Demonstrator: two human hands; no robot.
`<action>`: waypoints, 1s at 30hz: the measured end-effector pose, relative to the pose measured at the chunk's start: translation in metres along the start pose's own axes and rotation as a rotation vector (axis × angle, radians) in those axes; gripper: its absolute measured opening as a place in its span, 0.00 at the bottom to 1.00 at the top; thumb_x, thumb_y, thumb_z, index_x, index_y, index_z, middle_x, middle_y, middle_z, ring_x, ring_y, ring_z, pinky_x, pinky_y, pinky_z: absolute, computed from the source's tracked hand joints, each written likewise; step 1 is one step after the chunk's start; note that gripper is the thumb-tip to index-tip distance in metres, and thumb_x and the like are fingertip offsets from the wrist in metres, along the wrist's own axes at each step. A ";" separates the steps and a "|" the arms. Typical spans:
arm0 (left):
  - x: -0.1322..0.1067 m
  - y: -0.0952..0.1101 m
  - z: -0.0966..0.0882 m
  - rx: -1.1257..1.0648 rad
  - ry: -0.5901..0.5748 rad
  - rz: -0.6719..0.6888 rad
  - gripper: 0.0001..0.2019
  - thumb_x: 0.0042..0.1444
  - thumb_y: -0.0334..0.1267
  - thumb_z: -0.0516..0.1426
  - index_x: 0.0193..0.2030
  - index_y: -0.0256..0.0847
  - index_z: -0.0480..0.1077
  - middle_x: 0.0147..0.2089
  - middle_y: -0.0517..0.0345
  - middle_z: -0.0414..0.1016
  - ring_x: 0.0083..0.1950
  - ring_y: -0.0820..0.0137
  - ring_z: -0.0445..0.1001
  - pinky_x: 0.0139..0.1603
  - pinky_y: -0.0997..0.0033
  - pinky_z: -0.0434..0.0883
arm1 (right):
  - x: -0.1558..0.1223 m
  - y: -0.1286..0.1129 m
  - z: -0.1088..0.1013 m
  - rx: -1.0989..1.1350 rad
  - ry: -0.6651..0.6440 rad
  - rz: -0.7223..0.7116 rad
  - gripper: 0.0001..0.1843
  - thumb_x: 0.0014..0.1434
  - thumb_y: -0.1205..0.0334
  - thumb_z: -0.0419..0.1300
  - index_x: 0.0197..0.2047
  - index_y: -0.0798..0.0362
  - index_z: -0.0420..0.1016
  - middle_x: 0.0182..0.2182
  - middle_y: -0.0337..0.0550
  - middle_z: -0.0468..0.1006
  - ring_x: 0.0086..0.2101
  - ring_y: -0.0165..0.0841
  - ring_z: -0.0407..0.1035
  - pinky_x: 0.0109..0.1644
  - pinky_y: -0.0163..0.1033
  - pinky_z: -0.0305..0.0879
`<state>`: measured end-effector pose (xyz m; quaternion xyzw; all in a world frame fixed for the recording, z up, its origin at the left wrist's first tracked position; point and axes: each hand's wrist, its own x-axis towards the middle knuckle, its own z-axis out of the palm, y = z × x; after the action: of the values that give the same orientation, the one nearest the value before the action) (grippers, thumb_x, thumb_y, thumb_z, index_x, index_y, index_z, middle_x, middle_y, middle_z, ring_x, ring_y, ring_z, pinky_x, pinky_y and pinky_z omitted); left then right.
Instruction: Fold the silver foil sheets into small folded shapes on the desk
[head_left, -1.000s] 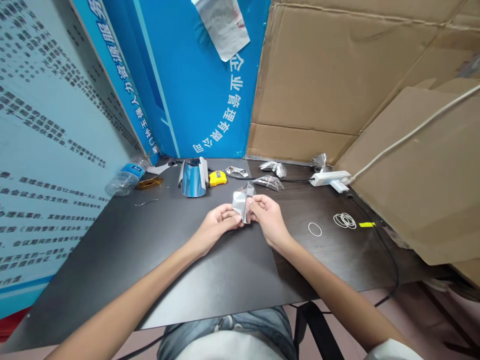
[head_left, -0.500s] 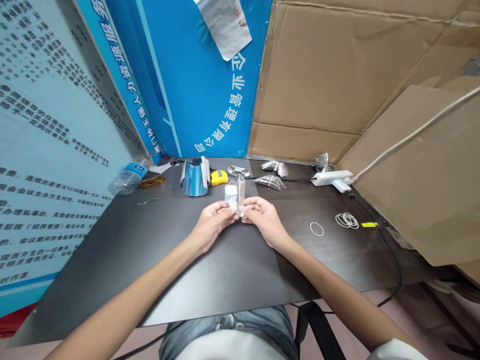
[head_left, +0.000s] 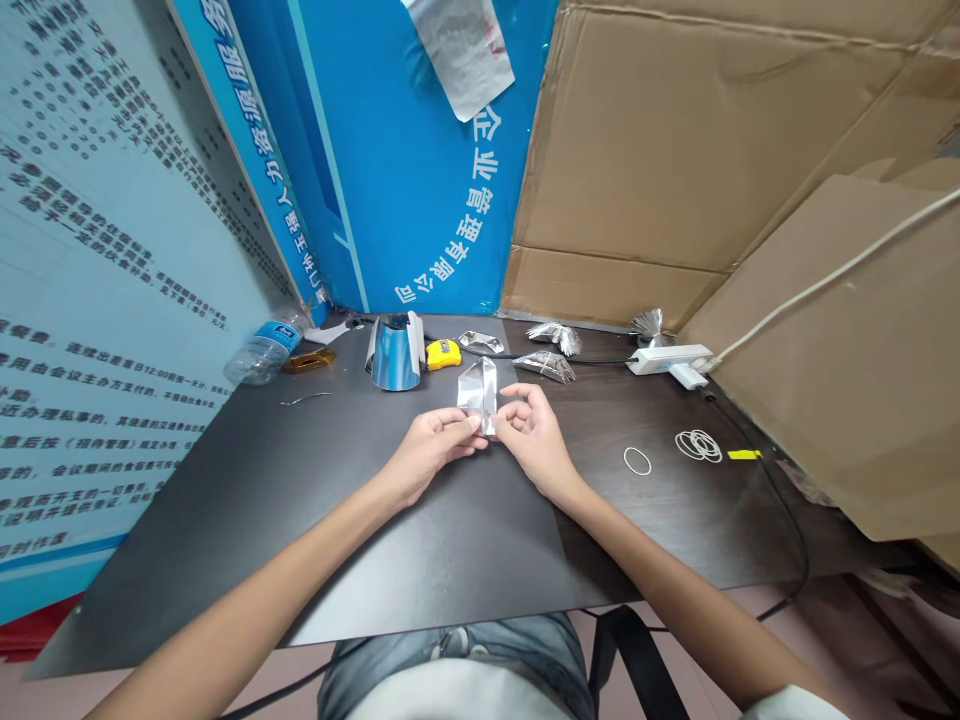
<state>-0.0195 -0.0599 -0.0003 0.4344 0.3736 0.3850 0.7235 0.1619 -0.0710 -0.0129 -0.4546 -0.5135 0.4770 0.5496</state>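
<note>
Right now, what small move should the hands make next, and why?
Probably have the right hand lower its raised index finger to the right edge of the creased silver foil, steadying that side: the left hand pinches the lower edge, but that finger looks clear of the foil.

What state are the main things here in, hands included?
Silver foil piece: creased, held
Left hand: pinching the foil
Right hand: partly curled at the foil's edge, grip unclear
Power strip: plug inserted
White bands: heaped, unstretched
Clear plastic bottle: label on
Yellow tape measure: lying untouched
Foil bundles: ends fanned
</note>
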 end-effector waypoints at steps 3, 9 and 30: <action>-0.001 -0.001 0.002 0.016 0.002 -0.017 0.17 0.54 0.49 0.72 0.38 0.36 0.81 0.39 0.51 0.83 0.41 0.69 0.81 0.48 0.72 0.75 | -0.002 -0.007 0.001 -0.049 -0.006 -0.031 0.21 0.56 0.59 0.67 0.50 0.46 0.64 0.28 0.30 0.72 0.29 0.31 0.70 0.38 0.38 0.68; 0.000 -0.003 0.002 0.026 0.023 -0.045 0.17 0.53 0.49 0.72 0.34 0.36 0.79 0.35 0.50 0.84 0.39 0.69 0.81 0.45 0.73 0.74 | -0.005 -0.005 0.001 -0.089 -0.068 -0.104 0.14 0.61 0.61 0.64 0.49 0.45 0.69 0.30 0.33 0.71 0.33 0.32 0.70 0.39 0.38 0.68; -0.003 0.003 -0.001 0.095 -0.008 0.087 0.18 0.54 0.50 0.71 0.32 0.35 0.77 0.34 0.54 0.79 0.34 0.73 0.74 0.40 0.72 0.71 | 0.006 -0.015 -0.018 -0.301 -0.286 -0.292 0.05 0.66 0.57 0.67 0.40 0.48 0.81 0.38 0.43 0.79 0.40 0.37 0.76 0.47 0.43 0.72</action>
<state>-0.0222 -0.0609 0.0024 0.4854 0.3694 0.3961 0.6863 0.1808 -0.0668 0.0015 -0.3802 -0.7115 0.3702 0.4607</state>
